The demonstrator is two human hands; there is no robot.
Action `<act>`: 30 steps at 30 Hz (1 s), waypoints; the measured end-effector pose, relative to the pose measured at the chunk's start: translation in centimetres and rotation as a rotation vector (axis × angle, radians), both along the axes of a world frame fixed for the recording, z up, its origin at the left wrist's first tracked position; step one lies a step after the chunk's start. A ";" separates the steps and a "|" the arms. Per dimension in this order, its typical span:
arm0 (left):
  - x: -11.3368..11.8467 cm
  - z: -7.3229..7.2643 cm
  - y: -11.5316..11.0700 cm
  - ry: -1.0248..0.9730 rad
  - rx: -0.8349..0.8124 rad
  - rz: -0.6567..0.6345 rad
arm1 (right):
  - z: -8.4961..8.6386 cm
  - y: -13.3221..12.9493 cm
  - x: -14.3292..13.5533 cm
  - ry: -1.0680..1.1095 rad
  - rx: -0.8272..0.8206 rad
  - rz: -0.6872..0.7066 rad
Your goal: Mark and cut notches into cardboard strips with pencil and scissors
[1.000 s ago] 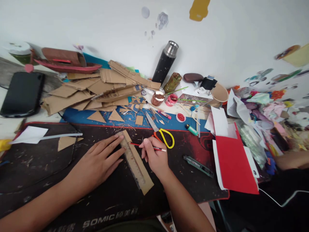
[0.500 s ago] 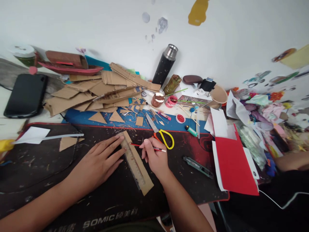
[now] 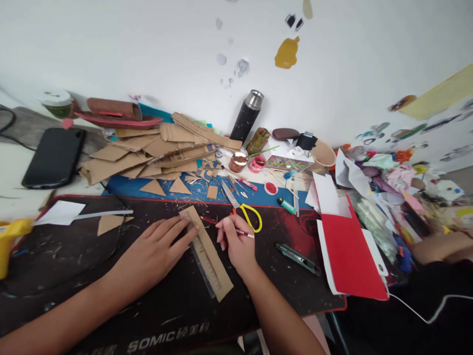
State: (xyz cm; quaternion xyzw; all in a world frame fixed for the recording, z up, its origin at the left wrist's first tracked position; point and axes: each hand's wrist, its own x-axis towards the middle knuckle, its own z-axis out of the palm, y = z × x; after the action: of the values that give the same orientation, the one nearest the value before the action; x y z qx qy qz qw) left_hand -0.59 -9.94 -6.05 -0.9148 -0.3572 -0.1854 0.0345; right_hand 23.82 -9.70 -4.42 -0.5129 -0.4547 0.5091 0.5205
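Observation:
My left hand (image 3: 157, 249) lies flat, its fingers spread over the upper part of a clear ruler (image 3: 207, 266). Under the ruler is a narrow cardboard strip (image 3: 209, 249), lying slantwise on the black mat; the ruler's left edge overhangs it. In my right hand (image 3: 239, 249) a red pencil (image 3: 244, 233) is pinched between thumb and fingers, just right of the strip. Its tip points left towards the strip's upper end; whether it touches is unclear. Scissors (image 3: 253, 217) with a yellow handle lie just beyond my right hand.
Cardboard scraps (image 3: 148, 153) are heaped at the back left, near a phone (image 3: 54, 158). A black flask (image 3: 247, 117) and paint jars (image 3: 238, 161) stand by the wall. To the right lie a utility knife (image 3: 297, 259) and red paper (image 3: 351, 251). A yellow glue gun (image 3: 13, 236) sits far left.
The camera view has tilted up slightly, so the scene sits lower. The ruler appears shifted slightly left on the strip, showing more cardboard at its right. The pencil has drawn slightly back from the strip.

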 end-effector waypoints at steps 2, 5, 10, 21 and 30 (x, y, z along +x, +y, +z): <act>0.4 0.2 0.0 0.054 -0.033 -0.022 | 0.2 -0.2 0.0 -0.006 0.010 -0.011; 1.3 0.2 0.0 0.070 -0.071 -0.158 | 0.3 -0.6 0.1 0.014 0.008 -0.048; 2.7 -0.7 0.2 0.069 -0.060 -0.320 | 0.0 -1.0 0.5 0.079 -0.037 -0.115; -0.6 -1.0 2.6 0.116 -0.092 -0.388 | -0.2 -1.5 -0.1 0.056 -0.096 -0.072; -2.2 -1.0 2.1 0.100 -0.063 -0.425 | -0.3 -1.5 -0.2 0.046 -0.082 -0.054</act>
State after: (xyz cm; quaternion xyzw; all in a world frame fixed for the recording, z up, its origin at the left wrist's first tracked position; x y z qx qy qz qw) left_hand -2.79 -7.83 -7.06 -0.9782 -0.1597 -0.1314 -0.0164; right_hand 23.62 -11.19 -4.70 -0.5342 -0.4071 0.5247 0.5230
